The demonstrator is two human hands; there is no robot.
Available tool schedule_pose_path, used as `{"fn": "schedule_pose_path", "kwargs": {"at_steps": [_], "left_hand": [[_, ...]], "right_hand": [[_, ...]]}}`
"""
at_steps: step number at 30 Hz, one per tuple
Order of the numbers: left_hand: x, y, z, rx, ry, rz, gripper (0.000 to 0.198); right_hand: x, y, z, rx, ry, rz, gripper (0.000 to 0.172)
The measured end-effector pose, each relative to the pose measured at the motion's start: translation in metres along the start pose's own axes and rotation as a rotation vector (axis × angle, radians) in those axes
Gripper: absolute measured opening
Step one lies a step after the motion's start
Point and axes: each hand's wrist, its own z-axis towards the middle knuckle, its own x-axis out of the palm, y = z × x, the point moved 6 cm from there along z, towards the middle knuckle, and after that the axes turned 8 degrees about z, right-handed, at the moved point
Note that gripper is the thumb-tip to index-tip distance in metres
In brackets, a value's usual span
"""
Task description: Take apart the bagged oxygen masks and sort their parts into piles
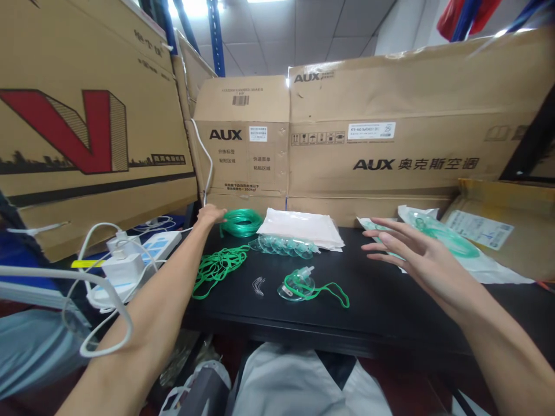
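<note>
My left hand [212,214] reaches to the back left of the table, its bent fingers at the near edge of a coil of green tubing [243,224]; part of the fingers is hidden. My right hand [405,245] is held above the table on the right, fingers stretched and apart, with nothing in it. Between my arms lies a clear oxygen mask [295,289] with a green elastic strap. Beside it are thin clear or metal strips [259,286]. A tangle of green elastic straps [221,267] sits near my left forearm. Farther back is a row of nested masks [284,247].
A stack of white bags [299,226] lies behind the masks. Packed masks with tubing [459,242] lie at the right, beside an open carton [511,214]. Large cardboard boxes [373,144] wall the back. Power strips with white plugs and cables [124,268] crowd the left.
</note>
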Motion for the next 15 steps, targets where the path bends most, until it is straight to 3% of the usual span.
{"fn": "schedule_pose_path", "kwargs": {"at_steps": [4,8,10,12,15], "left_hand": [[-0.012,-0.023,-0.021,0.118,0.063,0.098,0.041],[-0.008,-0.059,-0.087,0.436,0.316,0.077,0.043],[0.006,-0.072,-0.136,0.648,0.546,0.106,0.052],[0.024,-0.074,-0.177,0.727,0.754,0.17,0.063],[0.044,-0.077,-0.206,0.755,0.762,0.236,0.05]], "right_hand": [[0.011,0.002,0.0,-0.014,0.073,-0.097,0.049],[0.04,-0.009,-0.004,-0.014,0.297,-0.33,0.042],[0.054,-0.016,-0.008,-0.029,0.361,-0.407,0.039],[0.066,-0.021,-0.011,-0.051,0.37,-0.44,0.039],[0.078,-0.03,-0.014,-0.053,0.384,-0.473,0.042]]}}
